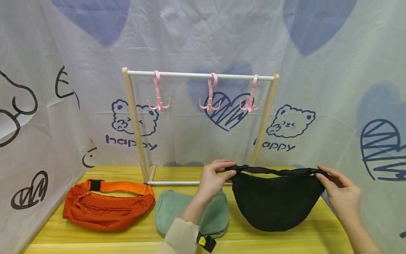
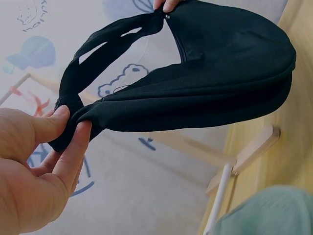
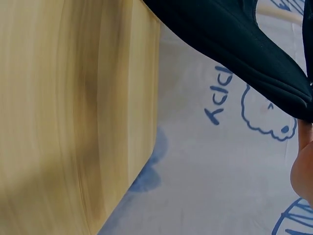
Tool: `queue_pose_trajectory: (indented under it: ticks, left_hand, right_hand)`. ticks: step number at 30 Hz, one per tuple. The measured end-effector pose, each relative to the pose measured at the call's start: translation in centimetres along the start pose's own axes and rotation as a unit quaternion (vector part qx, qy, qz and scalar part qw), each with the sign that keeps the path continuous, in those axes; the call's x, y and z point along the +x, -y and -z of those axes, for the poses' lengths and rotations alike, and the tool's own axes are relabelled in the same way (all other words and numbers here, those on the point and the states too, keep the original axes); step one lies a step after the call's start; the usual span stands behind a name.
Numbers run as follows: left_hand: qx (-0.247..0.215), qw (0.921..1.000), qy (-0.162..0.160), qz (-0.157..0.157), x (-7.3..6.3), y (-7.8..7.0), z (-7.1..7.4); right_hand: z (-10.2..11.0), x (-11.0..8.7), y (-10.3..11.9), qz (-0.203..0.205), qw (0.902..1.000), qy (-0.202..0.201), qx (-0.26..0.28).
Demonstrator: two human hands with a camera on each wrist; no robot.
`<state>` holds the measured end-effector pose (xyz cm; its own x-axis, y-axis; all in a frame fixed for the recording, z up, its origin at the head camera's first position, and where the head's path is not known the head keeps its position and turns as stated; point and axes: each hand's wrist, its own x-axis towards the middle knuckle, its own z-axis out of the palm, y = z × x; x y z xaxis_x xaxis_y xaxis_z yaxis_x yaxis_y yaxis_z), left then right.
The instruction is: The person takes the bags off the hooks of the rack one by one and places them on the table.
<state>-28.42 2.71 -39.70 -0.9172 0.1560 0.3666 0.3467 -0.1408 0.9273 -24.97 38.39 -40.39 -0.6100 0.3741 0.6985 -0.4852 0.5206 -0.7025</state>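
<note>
A black crescent-shaped bag (image 1: 279, 203) hangs between both hands above the right part of the table, its strap (image 1: 269, 170) running along the top. My left hand (image 1: 217, 178) pinches its left upper corner between thumb and fingers, where strap meets body. At the opposite corner my right hand (image 1: 340, 188) pinches the strap end the same way. In the left wrist view the black bag (image 2: 220, 73) shows its zipped opening, and the left hand (image 2: 44, 166) grips the gathered fabric. The right wrist view catches only part of the right hand (image 3: 304, 166) below the bag's corner (image 3: 293, 98).
Behind stands a rack with a white rail (image 1: 187, 74), wooden legs and three pink hooks (image 1: 210, 95). An orange-red waist bag (image 1: 108, 211) lies at the table's left. A green bag (image 1: 171, 211) lies beneath my left forearm. Printed cloth walls (image 1: 177, 42) enclose the wooden table (image 1: 127, 243).
</note>
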Motion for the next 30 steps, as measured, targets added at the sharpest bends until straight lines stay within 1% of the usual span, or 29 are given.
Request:
queue_pose_trajectory:
  ticks: [2,4,8,13,17,20,23,26,30]
  left_hand:
    - [-0.007,1.0000,0.001,0.003,0.2,0.2,-0.7]
    - [-0.009,0.9999,-0.001,0.009,0.3,0.5,-1.4]
    - [-0.013,0.9996,-0.010,0.023,0.5,1.0,-2.6]
    - [-0.026,0.9986,-0.024,0.040,0.7,1.9,-4.0]
    - [-0.027,0.9979,-0.025,0.054,0.6,2.7,-4.9]
    - [-0.037,0.9967,-0.023,0.069,0.6,3.3,-5.4]
    - [-0.049,0.9949,-0.023,0.085,0.7,3.8,-5.9]
    - [-0.058,0.9930,-0.023,0.100,0.8,4.3,-6.5]
    - [-0.059,0.9923,-0.025,0.106,1.1,4.8,-7.2]
  right_hand:
    - [0.4,0.2,-0.3,-0.013,0.9999,0.000,-0.011]
    - [0.8,0.4,-0.6,-0.034,0.9992,-0.001,-0.022]
    - [1.5,0.9,-1.3,-0.062,0.9975,-0.003,-0.034]
    - [2.2,1.7,-2.0,-0.078,0.9954,0.000,-0.055]
    - [2.7,2.4,-2.6,-0.093,0.9929,0.006,-0.075]
    - [3.2,2.9,-3.1,-0.086,0.9921,0.018,-0.090]
    - [3.5,3.3,-3.8,-0.062,0.9907,0.033,-0.117]
    - [3.9,3.8,-4.4,-0.037,0.9870,0.050,-0.148]
    - [4.3,4.4,-5.0,-0.016,0.9816,0.076,-0.174]
